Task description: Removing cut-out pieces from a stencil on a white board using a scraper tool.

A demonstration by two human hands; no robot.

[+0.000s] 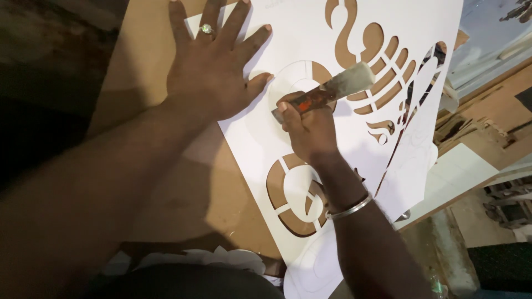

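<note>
White cut-out stencil sheet lies across the brown surface, reaching its right edge. Left hand presses flat on the sheet, fingers spread apart; right hand has fingers clamped on a worn chisel, blade over the curved cut-outs.

Head cam, looking down, close over hands.
</note>
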